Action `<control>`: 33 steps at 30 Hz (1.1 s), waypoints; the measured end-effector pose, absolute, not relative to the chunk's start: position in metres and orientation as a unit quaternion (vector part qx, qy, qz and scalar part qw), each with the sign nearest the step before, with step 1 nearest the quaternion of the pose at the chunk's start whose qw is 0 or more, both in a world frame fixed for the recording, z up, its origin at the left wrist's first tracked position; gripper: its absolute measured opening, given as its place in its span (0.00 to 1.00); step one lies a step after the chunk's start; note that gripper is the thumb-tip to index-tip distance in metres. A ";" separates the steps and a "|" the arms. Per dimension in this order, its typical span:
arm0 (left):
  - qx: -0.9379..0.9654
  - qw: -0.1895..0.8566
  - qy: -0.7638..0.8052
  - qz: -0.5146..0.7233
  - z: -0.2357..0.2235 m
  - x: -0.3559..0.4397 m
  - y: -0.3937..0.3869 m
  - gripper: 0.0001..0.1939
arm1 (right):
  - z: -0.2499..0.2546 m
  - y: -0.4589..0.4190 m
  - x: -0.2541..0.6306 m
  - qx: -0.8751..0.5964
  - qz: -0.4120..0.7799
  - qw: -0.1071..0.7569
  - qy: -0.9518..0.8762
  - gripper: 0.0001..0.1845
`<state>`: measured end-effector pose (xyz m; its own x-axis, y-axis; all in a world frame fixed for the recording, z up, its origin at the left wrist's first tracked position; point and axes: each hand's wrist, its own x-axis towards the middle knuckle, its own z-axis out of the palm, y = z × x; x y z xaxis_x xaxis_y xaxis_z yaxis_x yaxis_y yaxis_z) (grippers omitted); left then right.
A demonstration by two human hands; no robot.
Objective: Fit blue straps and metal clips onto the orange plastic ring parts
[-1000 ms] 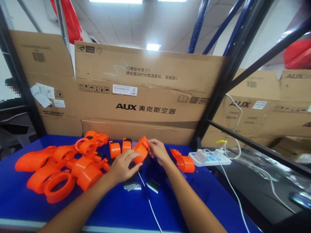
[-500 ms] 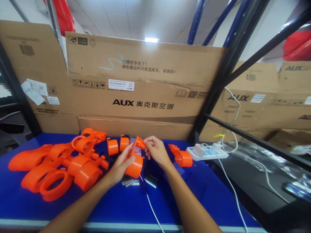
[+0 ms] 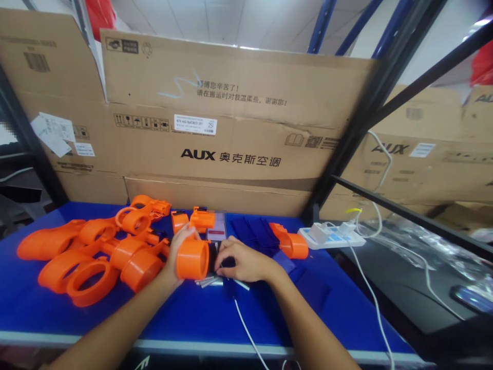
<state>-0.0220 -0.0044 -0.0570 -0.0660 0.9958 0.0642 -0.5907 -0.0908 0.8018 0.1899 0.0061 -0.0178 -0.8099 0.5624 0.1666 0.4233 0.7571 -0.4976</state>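
Note:
My left hand [image 3: 177,253] is closed around an orange plastic ring-shaped part [image 3: 192,259], gripping it from the left. The wide round band of this part faces me, and most of my left fingers are hidden behind it. Just to the right, my right hand [image 3: 241,261] is low over the table with thumb and forefinger pinched together. What lies between those fingertips is too small to make out. Thin grey-white strips [image 3: 210,282] lie beneath my hands, beside a dark piece [image 3: 212,255]. Behind them is a phone-like screen [image 3: 216,226].
Several orange parts [image 3: 92,281] are heaped on the left of the blue table [image 3: 162,321]. Another orange part [image 3: 295,245] lies right, near dark blue pieces [image 3: 254,232] and a white power strip [image 3: 335,237]. A white cable [image 3: 246,329] crosses the front; a cardboard wall [image 3: 231,182] stands behind.
My left hand has moved left with the orange part, turning it. My right hand has let go of the part's upper end and dropped to the small pieces.

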 end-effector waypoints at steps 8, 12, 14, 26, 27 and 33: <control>0.301 0.596 0.296 0.683 -0.052 -0.019 -0.007 0.17 | -0.030 -0.001 0.172 -0.248 0.202 0.130 -0.938 0.04; 0.316 0.598 0.308 0.669 -0.050 -0.019 -0.008 0.20 | -0.022 0.002 0.181 -0.259 0.219 0.183 -0.923 0.06; 0.332 0.591 0.328 0.658 -0.051 -0.019 -0.008 0.22 | -0.016 0.005 0.188 -0.286 0.246 0.230 -0.897 0.07; 0.355 0.595 0.349 0.632 -0.047 -0.012 -0.013 0.24 | -0.006 0.021 0.202 -0.378 0.343 0.531 -0.677 0.14; 0.356 0.597 0.345 0.631 -0.046 -0.011 -0.015 0.24 | -0.006 0.021 0.201 -0.378 0.341 0.537 -0.673 0.15; 0.362 0.612 0.323 0.625 -0.041 -0.007 -0.020 0.23 | -0.013 0.023 0.194 -0.363 0.337 0.594 -0.634 0.18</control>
<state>-0.0070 -0.0201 -0.0413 0.0097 0.9983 0.0574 -0.5314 -0.0435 0.8460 0.1937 0.0232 -0.0133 -0.0309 0.8604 0.5087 0.0596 0.5096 -0.8583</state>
